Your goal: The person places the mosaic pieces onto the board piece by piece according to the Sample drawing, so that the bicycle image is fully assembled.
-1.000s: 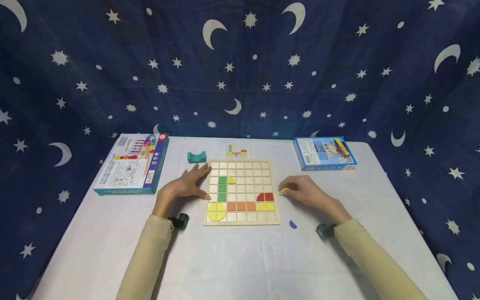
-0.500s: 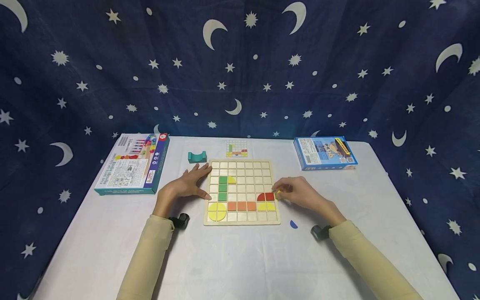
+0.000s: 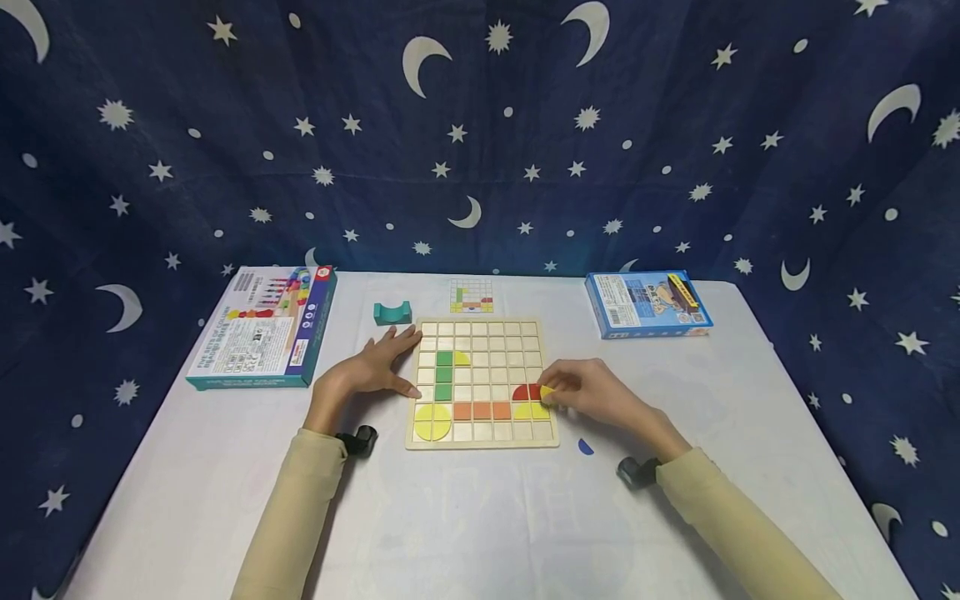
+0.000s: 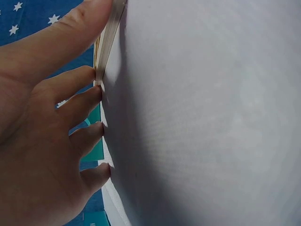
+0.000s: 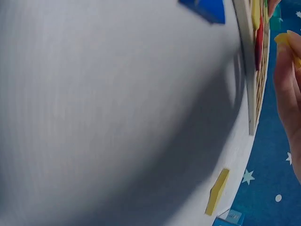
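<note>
A wooden grid board (image 3: 482,444) lies on the table with green, red, orange and yellow flat pieces in its cells. My left hand (image 3: 377,367) rests at the board's left edge, fingers spread, thumb on the frame; the left wrist view shows the fingertips (image 4: 89,136) along that side. Over the board's right edge, my right hand (image 3: 596,390) pinches a small yellow piece (image 3: 547,392) between thumb and fingers, beside the red pieces (image 3: 529,392). Its full outline is partly covered by the fingers. A blue half-round piece (image 3: 586,447) lies on the table near the board's lower right corner.
Behind the board lie a pattern card (image 3: 471,296) and a teal arched block (image 3: 392,313). A large box (image 3: 258,329) stands left, a blue box (image 3: 648,304) right. Another yellow piece (image 5: 217,192) lies on the table in the right wrist view.
My right hand has moved left with the yellow piece, from the table beside the board to over the board's right edge. My left hand has stayed in place.
</note>
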The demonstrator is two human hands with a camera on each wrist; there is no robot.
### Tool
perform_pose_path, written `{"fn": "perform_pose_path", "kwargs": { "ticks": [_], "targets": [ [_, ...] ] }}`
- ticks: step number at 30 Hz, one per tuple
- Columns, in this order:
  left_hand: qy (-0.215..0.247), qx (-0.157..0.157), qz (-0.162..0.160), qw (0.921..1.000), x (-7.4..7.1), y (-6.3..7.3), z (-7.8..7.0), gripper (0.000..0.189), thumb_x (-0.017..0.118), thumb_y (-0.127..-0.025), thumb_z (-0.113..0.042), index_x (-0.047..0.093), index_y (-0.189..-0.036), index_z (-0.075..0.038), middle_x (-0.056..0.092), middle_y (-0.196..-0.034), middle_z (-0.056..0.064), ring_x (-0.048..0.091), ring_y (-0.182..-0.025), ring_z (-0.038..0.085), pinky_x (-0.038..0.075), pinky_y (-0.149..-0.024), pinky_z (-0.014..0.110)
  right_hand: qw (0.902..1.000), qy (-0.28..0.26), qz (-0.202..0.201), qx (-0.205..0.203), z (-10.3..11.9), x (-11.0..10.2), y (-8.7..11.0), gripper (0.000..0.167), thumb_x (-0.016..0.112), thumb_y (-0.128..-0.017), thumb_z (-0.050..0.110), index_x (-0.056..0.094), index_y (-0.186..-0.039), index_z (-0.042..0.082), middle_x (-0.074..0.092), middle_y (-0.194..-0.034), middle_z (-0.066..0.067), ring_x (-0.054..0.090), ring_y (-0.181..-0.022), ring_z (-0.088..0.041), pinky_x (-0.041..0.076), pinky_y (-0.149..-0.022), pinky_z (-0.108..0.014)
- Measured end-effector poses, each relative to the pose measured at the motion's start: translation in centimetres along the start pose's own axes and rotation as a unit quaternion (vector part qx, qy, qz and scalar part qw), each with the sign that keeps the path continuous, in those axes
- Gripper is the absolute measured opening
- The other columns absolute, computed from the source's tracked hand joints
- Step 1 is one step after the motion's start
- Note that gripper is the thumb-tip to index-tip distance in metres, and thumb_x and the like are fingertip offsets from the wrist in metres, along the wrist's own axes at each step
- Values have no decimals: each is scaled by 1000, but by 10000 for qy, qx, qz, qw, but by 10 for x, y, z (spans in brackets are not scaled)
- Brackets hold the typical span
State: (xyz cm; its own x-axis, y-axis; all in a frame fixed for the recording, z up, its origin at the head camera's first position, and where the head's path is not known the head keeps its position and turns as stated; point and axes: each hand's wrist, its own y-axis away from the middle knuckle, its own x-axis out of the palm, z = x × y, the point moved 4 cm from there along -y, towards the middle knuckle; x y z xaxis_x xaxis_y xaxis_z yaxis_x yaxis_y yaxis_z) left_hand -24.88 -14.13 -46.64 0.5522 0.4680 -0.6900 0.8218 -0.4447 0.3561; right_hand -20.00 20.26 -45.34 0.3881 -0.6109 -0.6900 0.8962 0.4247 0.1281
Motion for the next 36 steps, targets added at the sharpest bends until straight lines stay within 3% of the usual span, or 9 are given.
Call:
{"fn": "perform_pose_path", "kwargs": {
  "ticks": [12, 22, 27, 36],
  "targets": [
    [-33, -47, 11, 10000, 1, -1, 2, 110, 90, -78, -30, 24, -165, -12, 10, -173, 13, -4, -160, 38, -7, -127, 61, 9953, -528, 795, -154, 18, 24, 9, 16, 71, -96, 9, 78, -110, 5, 75, -88, -2, 69, -69, -15, 60, -65, -26],
    [-44, -55, 26, 10000, 0, -1, 1, 111, 90, -78, -30, 23, -165, -12, 10, -173, 13, -4, -160, 38, -7, -127, 61, 9942, -444, 844, -490, 27, 37, 11, 11, 72, -93, 3, 77, -102, 3, 72, -86, -2, 68, -65, -11, 59, -62, -24],
    [-61, -34, 28, 10000, 0, -2, 1, 111, 90, -78, -30, 23, -165, -12, 10, -173, 13, -4, -160, 39, -7, -127, 61, 9964, -60, 594, -600, 28, 37, 11, 7, 76, -89, 3, 77, -94, 8, 72, -80, 4, 63, -64, -6, 55, -63, -21],
    [-52, -112, 16, 9999, 1, -3, 3, 110, 90, -78, -31, 24, -165, -14, 10, -174, 12, -4, -160, 38, -6, -126, 62, 9932, 541, 356, -967, 32, 37, 11, 10, 83, -84, 6, 77, -91, 10, 68, -83, 8, 56, -71, -3, 53, -65, -20]
  ]
}}
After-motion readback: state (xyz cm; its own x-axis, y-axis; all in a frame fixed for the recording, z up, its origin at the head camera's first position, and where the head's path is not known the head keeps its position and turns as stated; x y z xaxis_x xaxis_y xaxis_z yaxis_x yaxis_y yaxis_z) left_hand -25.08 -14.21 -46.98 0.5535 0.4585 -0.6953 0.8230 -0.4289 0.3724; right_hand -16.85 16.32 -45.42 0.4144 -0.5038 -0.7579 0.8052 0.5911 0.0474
